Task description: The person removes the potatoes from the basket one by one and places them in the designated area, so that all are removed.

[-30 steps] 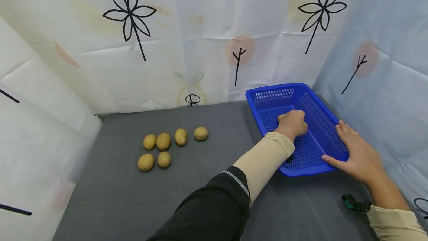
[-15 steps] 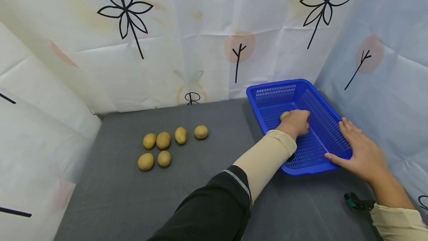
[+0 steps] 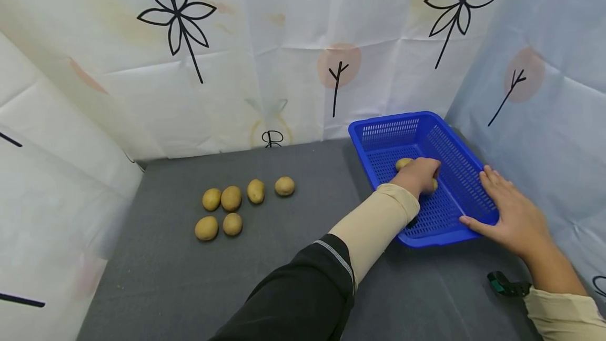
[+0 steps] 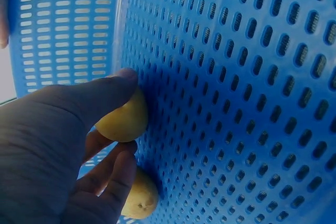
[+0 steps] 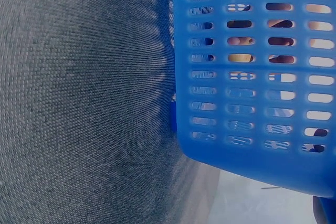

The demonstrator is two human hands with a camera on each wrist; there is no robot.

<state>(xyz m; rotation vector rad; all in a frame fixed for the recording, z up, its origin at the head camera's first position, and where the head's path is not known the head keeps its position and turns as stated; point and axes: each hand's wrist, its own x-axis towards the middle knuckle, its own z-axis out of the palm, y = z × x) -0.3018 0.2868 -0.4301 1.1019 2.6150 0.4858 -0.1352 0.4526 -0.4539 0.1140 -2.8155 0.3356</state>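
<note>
My left hand (image 3: 416, 175) reaches down into a blue perforated plastic basket (image 3: 445, 239). In the left wrist view its thumb and fingertips pinch a yellow potato (image 4: 125, 121) low over the basket floor. A second potato (image 4: 140, 198) lies just beyond those fingers; in the head view this other potato (image 3: 403, 163) shows past the knuckles. My right hand (image 3: 518, 222) rests at the basket's near right corner, thumb laid over the front rim and fingers stretched along the right side. The right wrist view shows mostly the basket's slotted outer wall (image 5: 252, 169).
Several loose potatoes lie on the dark grey table (image 3: 156, 278) to the left, one potato (image 3: 284, 186) nearest the basket. White patterned fabric (image 3: 284, 25) stands behind and at both sides, close to the basket's right. A black strap (image 3: 508, 284) shows at my right wrist.
The left hand has shifted slightly right and down within the basket. The right hand stays at the rim. The head view has tilted a little; the table potatoes have not moved.
</note>
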